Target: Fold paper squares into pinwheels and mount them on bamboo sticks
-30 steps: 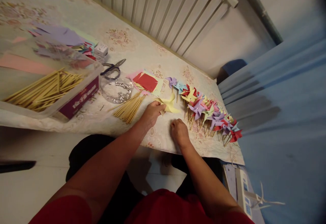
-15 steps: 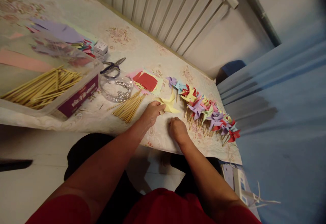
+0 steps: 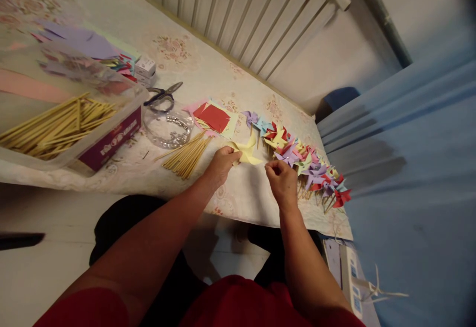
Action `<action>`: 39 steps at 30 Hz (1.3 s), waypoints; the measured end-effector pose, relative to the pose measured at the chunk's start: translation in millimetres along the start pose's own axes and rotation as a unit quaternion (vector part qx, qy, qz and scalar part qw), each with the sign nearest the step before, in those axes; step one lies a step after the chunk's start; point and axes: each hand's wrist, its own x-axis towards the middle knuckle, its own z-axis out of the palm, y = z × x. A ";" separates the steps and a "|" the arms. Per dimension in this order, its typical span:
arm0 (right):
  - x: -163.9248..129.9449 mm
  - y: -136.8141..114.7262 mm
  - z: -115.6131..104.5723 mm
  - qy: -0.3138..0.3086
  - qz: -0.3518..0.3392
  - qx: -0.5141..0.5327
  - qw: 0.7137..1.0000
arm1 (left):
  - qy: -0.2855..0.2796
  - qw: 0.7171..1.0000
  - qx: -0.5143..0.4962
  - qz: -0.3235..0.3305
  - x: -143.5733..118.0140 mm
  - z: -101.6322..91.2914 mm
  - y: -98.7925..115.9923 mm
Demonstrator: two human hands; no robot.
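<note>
Pinched in my left hand (image 3: 222, 164) is a yellow paper pinwheel (image 3: 248, 150), its folded blades spread to the right of my fingers. My right hand (image 3: 283, 180) is raised just right of the pinwheel, thumb and fingertips pressed together; anything between them is too small to make out. Finished paper pinwheels (image 3: 315, 174) on sticks stand in a crowded group beside and beyond my right hand. A bundle of thin wooden sticks (image 3: 188, 157) lies left of my left hand. Behind it is a stack of coloured paper squares (image 3: 212, 117) with a red one on top.
A round clear dish (image 3: 168, 129) of small shiny metal pieces sits near dark-handled scissors (image 3: 163, 96). At left a clear plastic box (image 3: 111, 141) holds many sticks. Small white boxes (image 3: 145, 67) and purple paper (image 3: 76, 40) lie behind. A blue curtain (image 3: 409, 168) hangs at right.
My right hand has moved right and up from the table, from a curled pose below the pinwheel to a pinch beside it. My left hand keeps hold of the yellow pinwheel.
</note>
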 end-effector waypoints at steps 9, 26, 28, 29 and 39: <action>7.9 -29.7 39.3 0.035 -0.161 0.046 0.985 | -0.002 1.000 0.021 0.004 -3.9 0.1 2.5; 5.0 -17.0 47.3 0.040 -0.146 0.035 0.988 | -0.036 0.999 -0.006 -0.012 -4.2 2.6 2.4; 5.0 -16.8 47.7 0.040 -0.146 0.030 0.988 | -0.033 0.999 -0.003 -0.015 -4.2 2.4 2.2; 5.0 -16.9 47.9 0.040 -0.146 0.025 0.988 | -0.034 0.999 -0.004 -0.014 -4.1 2.2 2.0; 4.2 -15.6 49.0 0.047 -0.155 0.041 0.986 | -0.045 0.999 -0.010 -0.008 -2.9 0.7 0.4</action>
